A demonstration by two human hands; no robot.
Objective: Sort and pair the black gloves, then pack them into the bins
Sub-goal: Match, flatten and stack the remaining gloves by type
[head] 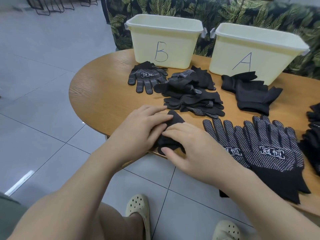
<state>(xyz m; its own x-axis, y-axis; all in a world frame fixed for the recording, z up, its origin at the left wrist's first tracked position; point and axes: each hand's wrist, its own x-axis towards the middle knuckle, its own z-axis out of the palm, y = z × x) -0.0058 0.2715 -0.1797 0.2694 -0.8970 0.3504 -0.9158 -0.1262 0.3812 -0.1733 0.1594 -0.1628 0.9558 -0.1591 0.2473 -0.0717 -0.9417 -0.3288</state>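
Floor tiles [52,84], grey, fill the left side up to the rounded edge of the wooden counter [103,94], which leaves bare wood along its left end. Left hand [138,129] lies with relaxed fingers pressing on a plain black glove [173,132] at the near counter edge; right hand [187,146] meets it there, fingers flat on top and thumb curled under the cloth, gripping it. Behind, a dotted glove [147,78] with a boxed printed logo, not legible here, rests palm up just before a pale yellow bin [162,40] handwritten "B". Centre: a mixed glove heap [192,94], plain and dotted, between the hands and the bins. Right of it, a second bin [256,54] marked "A", with a stack of plain black gloves [251,92] touching its front. Nearer, a pair of dotted gloves [259,149] lies overlapped, fingers pointing away, cuffs overhanging the near edge, each printed with two boxed Chinese characters. More black gloves [313,132] sit at the right frame edge. Leaf-patterned upholstery [242,13] backs the bins.
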